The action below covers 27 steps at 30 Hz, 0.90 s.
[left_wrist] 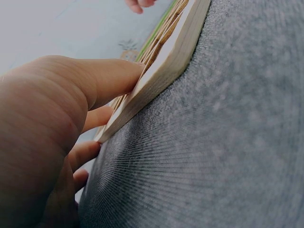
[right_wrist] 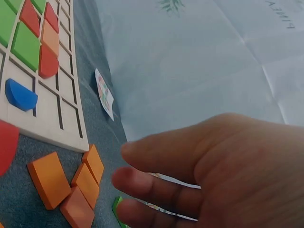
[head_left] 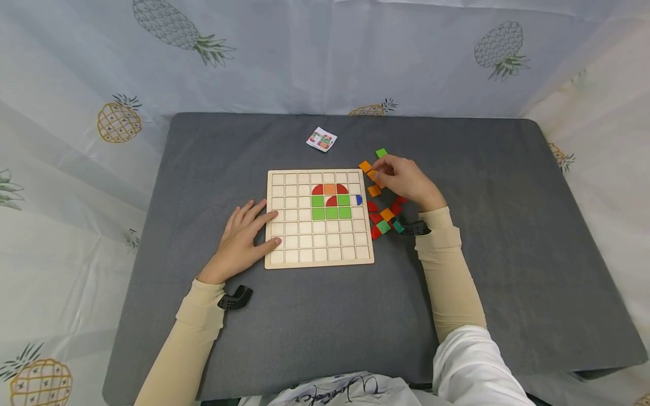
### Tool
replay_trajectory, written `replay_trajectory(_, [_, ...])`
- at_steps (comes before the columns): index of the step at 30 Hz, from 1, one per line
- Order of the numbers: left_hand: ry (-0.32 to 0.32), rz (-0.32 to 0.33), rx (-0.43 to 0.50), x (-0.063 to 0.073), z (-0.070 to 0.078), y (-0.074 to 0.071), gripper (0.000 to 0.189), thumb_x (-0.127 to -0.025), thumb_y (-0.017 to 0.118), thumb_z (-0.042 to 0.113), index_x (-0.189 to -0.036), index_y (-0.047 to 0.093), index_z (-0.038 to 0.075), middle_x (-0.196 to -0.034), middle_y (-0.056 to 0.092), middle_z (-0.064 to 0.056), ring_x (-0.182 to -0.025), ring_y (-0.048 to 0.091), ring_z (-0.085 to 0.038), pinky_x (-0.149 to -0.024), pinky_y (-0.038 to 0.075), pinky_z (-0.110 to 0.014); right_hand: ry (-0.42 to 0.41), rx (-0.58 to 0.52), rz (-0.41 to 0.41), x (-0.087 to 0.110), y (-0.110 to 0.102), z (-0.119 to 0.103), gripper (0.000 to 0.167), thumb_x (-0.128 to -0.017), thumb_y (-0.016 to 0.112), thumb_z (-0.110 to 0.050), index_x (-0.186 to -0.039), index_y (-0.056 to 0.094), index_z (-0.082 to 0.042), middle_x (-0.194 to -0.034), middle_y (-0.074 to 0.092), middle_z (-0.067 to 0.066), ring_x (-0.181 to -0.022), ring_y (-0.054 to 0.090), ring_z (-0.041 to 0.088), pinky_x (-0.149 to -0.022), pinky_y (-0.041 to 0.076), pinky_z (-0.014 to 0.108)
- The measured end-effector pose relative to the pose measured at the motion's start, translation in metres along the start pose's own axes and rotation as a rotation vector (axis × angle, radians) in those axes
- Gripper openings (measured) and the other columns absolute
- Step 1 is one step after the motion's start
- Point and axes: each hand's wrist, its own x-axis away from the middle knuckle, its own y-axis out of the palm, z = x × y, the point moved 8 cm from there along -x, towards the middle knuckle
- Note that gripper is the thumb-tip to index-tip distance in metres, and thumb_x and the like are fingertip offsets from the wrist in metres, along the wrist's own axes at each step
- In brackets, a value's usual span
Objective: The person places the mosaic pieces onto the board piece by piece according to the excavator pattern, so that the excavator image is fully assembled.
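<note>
My right fingers (right_wrist: 137,184), slightly parted, hold nothing near the orange tiles (right_wrist: 85,184) on the bench (head_left: 487,270), just beside the board (head_left: 320,265). My left fingers (head_left: 265,219) rest extended at its left edge. Tiles seem light, stiff, smooth; best pinched by opposite edges.

The pale wooden board (head_left: 319,241) is gridded; green square tiles (head_left: 332,213), red rounded tiles (head_left: 317,190), orange square tiles (head_left: 373,191), a blue rounded tile (head_left: 359,199); dark grey table (head_left: 513,270); whitish pineapple-patterned curtain (head_left: 284,56).
</note>
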Motion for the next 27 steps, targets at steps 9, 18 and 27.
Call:
replay_trajectory(9, [0.005,0.003,-0.002,0.001,0.001,-0.001,0.065,-0.095,0.069,0.040,-0.152,0.047,0.016,-0.169,0.024,-0.012,-0.159,0.008,-0.035,-0.129,-0.002,-0.054,0.042,0.029,0.045,-0.003,-0.003,0.011,0.032,-0.103,0.054,-0.014,-0.132,0.062,-0.004,-0.123,0.063,0.018,-0.104,0.061,0.033,-0.087,0.054,0.048])
replay_trajectory(18, [0.009,0.005,-0.003,0.000,0.002,0.000,0.065,-0.095,0.069,0.040,-0.152,0.048,0.017,-0.169,0.024,-0.011,-0.159,0.008,-0.035,-0.129,-0.003,-0.055,0.212,0.177,-0.021,-0.001,0.001,0.030,0.041,-0.101,0.063,-0.035,-0.128,0.066,-0.005,-0.123,0.068,0.019,-0.102,0.062,0.033,-0.086,0.054,0.050])
replay_trajectory(27, [0.016,0.011,-0.004,0.000,0.001,0.000,0.066,-0.095,0.070,0.040,-0.152,0.048,0.017,-0.169,0.025,-0.011,-0.159,0.008,-0.035,-0.129,-0.002,-0.055,0.251,0.241,-0.030,-0.001,0.004,0.030,0.037,-0.098,0.065,-0.040,-0.114,0.068,-0.006,-0.110,0.068,0.015,-0.082,0.060,0.028,-0.066,0.049,0.039])
